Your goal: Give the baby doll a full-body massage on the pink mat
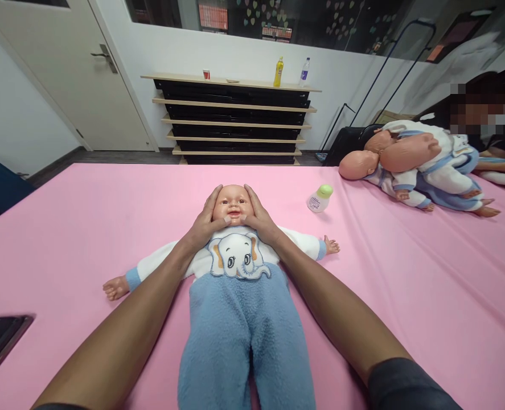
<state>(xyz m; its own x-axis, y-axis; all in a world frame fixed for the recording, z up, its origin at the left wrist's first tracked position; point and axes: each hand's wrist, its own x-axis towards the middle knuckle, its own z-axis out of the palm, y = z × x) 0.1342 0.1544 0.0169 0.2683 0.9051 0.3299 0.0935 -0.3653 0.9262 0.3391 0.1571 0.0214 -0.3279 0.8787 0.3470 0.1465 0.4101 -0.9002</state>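
Observation:
A baby doll point(239, 302) lies on its back on the pink cover point(81, 216), its arms stretched out to the sides. It wears a white and blue suit with an elephant on the chest. My left hand point(205, 221) cups one side of the doll's head, its thumb beside the mouth. Against the other cheek lies my right hand point(261, 219), with its thumb near the chin. Both palms hold the head between them, and the doll's ears are hidden beneath my fingers. To the right of the head, a small white bottle with a green cap point(319, 199) stands tilted in view.
More dolls point(410, 154) are heaped at the far right, near a partly visible person point(487, 108). A dark flat device point(2, 341) rests at the left edge. Behind the table, a stack of boards point(235, 105) carries a yellow bottle point(278, 73) and a clear bottle point(304, 73).

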